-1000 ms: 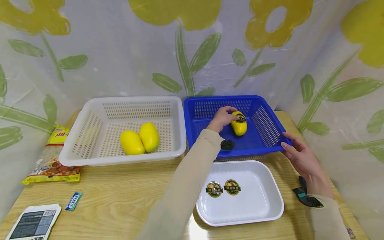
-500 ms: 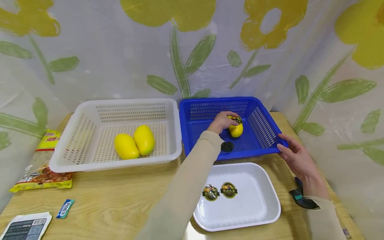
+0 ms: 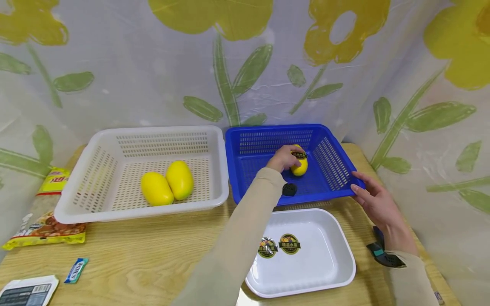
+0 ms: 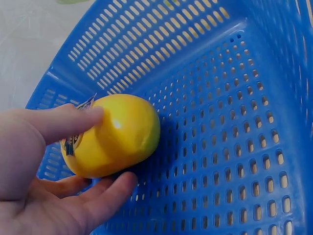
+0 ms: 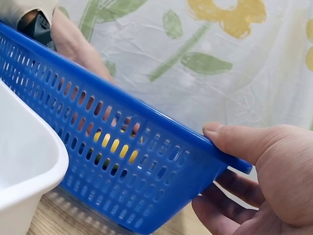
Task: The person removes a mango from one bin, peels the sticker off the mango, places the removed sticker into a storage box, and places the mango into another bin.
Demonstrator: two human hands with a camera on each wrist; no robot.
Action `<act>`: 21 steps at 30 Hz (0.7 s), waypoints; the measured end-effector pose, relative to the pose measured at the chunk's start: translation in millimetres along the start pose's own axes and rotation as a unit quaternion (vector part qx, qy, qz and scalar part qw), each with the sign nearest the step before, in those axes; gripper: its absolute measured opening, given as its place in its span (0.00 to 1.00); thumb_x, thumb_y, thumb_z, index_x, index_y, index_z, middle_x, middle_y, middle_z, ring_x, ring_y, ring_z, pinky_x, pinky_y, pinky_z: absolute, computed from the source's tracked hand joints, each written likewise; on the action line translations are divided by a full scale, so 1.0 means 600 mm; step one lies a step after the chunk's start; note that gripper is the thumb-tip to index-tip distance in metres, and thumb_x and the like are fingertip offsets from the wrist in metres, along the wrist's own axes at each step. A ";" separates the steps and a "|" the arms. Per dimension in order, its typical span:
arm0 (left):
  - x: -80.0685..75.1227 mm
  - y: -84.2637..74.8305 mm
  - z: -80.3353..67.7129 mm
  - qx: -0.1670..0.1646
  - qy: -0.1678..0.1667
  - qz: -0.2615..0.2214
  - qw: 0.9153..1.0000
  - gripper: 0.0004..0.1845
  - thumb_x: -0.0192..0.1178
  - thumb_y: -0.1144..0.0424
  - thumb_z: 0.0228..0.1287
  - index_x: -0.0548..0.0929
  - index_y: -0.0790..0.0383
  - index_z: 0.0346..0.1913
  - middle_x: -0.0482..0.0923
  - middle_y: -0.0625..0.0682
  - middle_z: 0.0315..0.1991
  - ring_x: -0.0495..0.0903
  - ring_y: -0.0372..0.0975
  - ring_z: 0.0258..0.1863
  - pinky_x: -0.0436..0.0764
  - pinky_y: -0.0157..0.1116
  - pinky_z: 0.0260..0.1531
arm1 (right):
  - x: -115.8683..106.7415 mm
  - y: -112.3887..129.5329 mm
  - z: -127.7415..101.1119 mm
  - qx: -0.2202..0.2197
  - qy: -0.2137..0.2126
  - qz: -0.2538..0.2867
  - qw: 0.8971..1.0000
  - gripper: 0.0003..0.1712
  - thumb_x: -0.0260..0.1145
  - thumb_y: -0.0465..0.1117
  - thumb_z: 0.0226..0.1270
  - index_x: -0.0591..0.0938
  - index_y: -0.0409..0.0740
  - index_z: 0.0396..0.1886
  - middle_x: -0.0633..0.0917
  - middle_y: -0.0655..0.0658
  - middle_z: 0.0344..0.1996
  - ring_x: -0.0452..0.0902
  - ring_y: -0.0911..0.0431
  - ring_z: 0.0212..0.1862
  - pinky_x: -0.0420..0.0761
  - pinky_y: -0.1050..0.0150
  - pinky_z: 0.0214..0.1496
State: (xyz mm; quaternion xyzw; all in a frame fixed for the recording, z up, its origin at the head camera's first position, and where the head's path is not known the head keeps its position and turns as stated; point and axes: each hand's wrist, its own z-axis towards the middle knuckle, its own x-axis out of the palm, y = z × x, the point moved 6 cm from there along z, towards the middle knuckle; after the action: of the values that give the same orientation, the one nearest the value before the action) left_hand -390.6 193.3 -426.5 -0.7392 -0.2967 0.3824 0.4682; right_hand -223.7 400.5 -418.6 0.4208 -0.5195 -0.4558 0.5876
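Note:
Inside the blue basket [image 3: 319,185], my left hand [image 3: 282,158] holds a yellow mango [image 3: 300,167] near the floor of the basket. In the left wrist view the thumb lies on top of the mango [image 4: 124,129] by a dark, gold-edged sticker [image 4: 73,139], and the other fingers curl under its side. My right hand [image 3: 379,204] grips the basket's front right corner. Seen from the right wrist, its thumb [image 5: 232,139] presses on the rim while the fingers reach below it. The basket's front edge sits raised, tilted slightly above the table.
Two mangoes [image 3: 180,180] lie in a white basket [image 3: 103,216] to the left. A white tray [image 3: 317,263] in front holds two round stickers [image 3: 289,244]. Farther left are a snack bag [image 3: 49,227], a small blue packet [image 3: 76,270] and a white pack [image 3: 28,291].
The head view has shifted a little, sliding the scene left and slightly down. My left hand has turned the mango slightly in place; my right hand keeps its grip on the blue basket.

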 end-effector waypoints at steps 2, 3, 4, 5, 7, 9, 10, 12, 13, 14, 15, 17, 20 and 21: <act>0.001 -0.001 0.000 0.006 -0.005 0.007 1.000 0.25 0.66 0.73 0.60 0.81 0.54 0.60 0.74 0.58 0.59 0.73 0.45 0.35 0.76 0.40 0.34 | 0.000 0.000 0.001 0.003 0.000 -0.003 1.000 0.24 0.51 0.25 0.73 0.66 0.33 0.67 0.73 0.41 0.56 0.79 0.56 0.52 0.78 0.67 0.55; 0.001 -0.002 0.000 0.009 -0.008 0.013 1.000 0.24 0.66 0.72 0.60 0.81 0.54 0.59 0.74 0.58 0.59 0.74 0.45 0.38 0.77 0.40 0.35 | -0.001 0.000 0.001 0.004 -0.002 -0.006 1.000 0.23 0.51 0.25 0.73 0.66 0.33 0.67 0.73 0.41 0.56 0.79 0.56 0.52 0.78 0.67 0.55; 0.001 -0.002 0.000 0.012 -0.011 0.018 1.000 0.24 0.67 0.72 0.60 0.82 0.54 0.59 0.74 0.58 0.60 0.74 0.46 0.41 0.78 0.40 0.36 | -0.001 0.000 0.001 0.006 -0.003 -0.008 1.000 0.23 0.52 0.25 0.73 0.67 0.34 0.67 0.73 0.41 0.56 0.79 0.56 0.52 0.78 0.67 0.55; 0.001 -0.003 0.001 0.015 -0.013 0.022 1.000 0.24 0.67 0.72 0.60 0.82 0.54 0.59 0.74 0.58 0.60 0.74 0.47 0.43 0.78 0.40 0.37 | -0.001 0.000 0.001 0.008 -0.004 -0.010 1.000 0.23 0.52 0.25 0.73 0.67 0.34 0.66 0.73 0.41 0.55 0.79 0.57 0.52 0.78 0.67 0.55; 0.000 -0.004 0.000 0.017 -0.017 0.029 0.999 0.24 0.67 0.74 0.59 0.82 0.55 0.58 0.73 0.58 0.60 0.74 0.47 0.45 0.79 0.39 0.37 | -0.001 -0.001 0.002 0.010 -0.006 -0.014 1.000 0.23 0.52 0.25 0.73 0.66 0.34 0.66 0.72 0.41 0.55 0.79 0.57 0.52 0.78 0.67 0.55; -0.004 -0.004 0.000 0.016 -0.018 0.034 0.999 0.24 0.67 0.75 0.58 0.82 0.56 0.58 0.73 0.58 0.60 0.74 0.47 0.46 0.79 0.38 0.37 | 0.001 -0.002 0.003 0.011 -0.004 -0.017 1.000 0.23 0.52 0.26 0.73 0.66 0.34 0.66 0.72 0.41 0.56 0.79 0.57 0.52 0.78 0.68 0.55; -0.006 -0.003 0.000 0.013 -0.019 0.037 0.999 0.25 0.67 0.75 0.57 0.82 0.56 0.58 0.73 0.58 0.60 0.74 0.47 0.47 0.80 0.38 0.38 | 0.002 -0.002 0.005 0.010 -0.002 -0.018 1.000 0.23 0.52 0.26 0.74 0.66 0.34 0.66 0.72 0.41 0.56 0.79 0.57 0.52 0.78 0.68 0.55; -0.013 -0.003 -0.003 0.010 -0.012 0.035 0.999 0.25 0.67 0.76 0.57 0.82 0.56 0.58 0.73 0.58 0.61 0.75 0.48 0.48 0.81 0.40 0.41 | 0.003 -0.001 0.007 0.009 0.002 -0.018 1.000 0.23 0.51 0.26 0.74 0.66 0.34 0.67 0.72 0.41 0.56 0.79 0.57 0.53 0.78 0.68 0.55; -0.016 -0.003 -0.006 0.007 -0.006 0.029 1.000 0.25 0.66 0.77 0.57 0.82 0.57 0.58 0.73 0.58 0.61 0.75 0.48 0.49 0.81 0.42 0.42 | 0.003 -0.001 0.008 0.008 0.004 -0.017 1.000 0.23 0.51 0.26 0.74 0.66 0.34 0.67 0.72 0.41 0.56 0.79 0.57 0.53 0.78 0.68 0.55; -0.020 -0.003 -0.008 0.003 0.002 0.028 1.000 0.25 0.66 0.77 0.57 0.82 0.57 0.58 0.72 0.58 0.62 0.75 0.48 0.50 0.81 0.43 0.44 | 0.002 -0.001 0.008 0.008 0.005 -0.015 1.000 0.23 0.51 0.25 0.74 0.66 0.34 0.67 0.72 0.41 0.57 0.79 0.57 0.53 0.78 0.68 0.55; -0.024 -0.002 -0.011 -0.002 0.012 0.023 1.000 0.25 0.65 0.78 0.58 0.81 0.58 0.59 0.71 0.58 0.63 0.74 0.49 0.50 0.81 0.45 0.45 | 0.002 -0.001 0.008 0.008 0.006 -0.011 1.000 0.23 0.51 0.25 0.74 0.66 0.34 0.67 0.72 0.41 0.57 0.79 0.57 0.53 0.78 0.68 0.55; -0.033 -0.003 -0.018 -0.010 0.030 0.025 0.999 0.25 0.64 0.80 0.58 0.81 0.60 0.58 0.72 0.57 0.63 0.74 0.49 0.52 0.80 0.48 0.48 | 0.001 -0.001 0.008 0.008 0.008 -0.004 1.000 0.23 0.50 0.25 0.74 0.67 0.35 0.66 0.73 0.42 0.56 0.79 0.57 0.53 0.78 0.67 0.55; -0.047 -0.003 -0.024 -0.019 0.048 0.050 0.997 0.24 0.63 0.81 0.58 0.82 0.60 0.57 0.73 0.56 0.62 0.74 0.49 0.52 0.79 0.49 0.49 | 0.000 -0.001 0.006 0.009 0.010 0.003 1.000 0.23 0.50 0.24 0.73 0.67 0.35 0.66 0.74 0.42 0.56 0.79 0.57 0.53 0.78 0.67 0.55; -0.050 -0.003 -0.026 -0.020 0.052 0.057 0.997 0.24 0.63 0.80 0.58 0.82 0.61 0.57 0.73 0.57 0.61 0.75 0.50 0.52 0.79 0.50 0.49 | 0.000 -0.001 0.006 0.009 0.010 0.003 1.000 0.23 0.51 0.25 0.73 0.67 0.35 0.66 0.74 0.42 0.55 0.80 0.57 0.53 0.78 0.67 0.55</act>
State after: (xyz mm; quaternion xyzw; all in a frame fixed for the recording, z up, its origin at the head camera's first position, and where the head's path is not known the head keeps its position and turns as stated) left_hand -393.7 163.0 -412.2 -0.7829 -0.2370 0.3634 0.4460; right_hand -227.4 399.9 -419.0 0.4292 -0.5190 -0.4447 0.5904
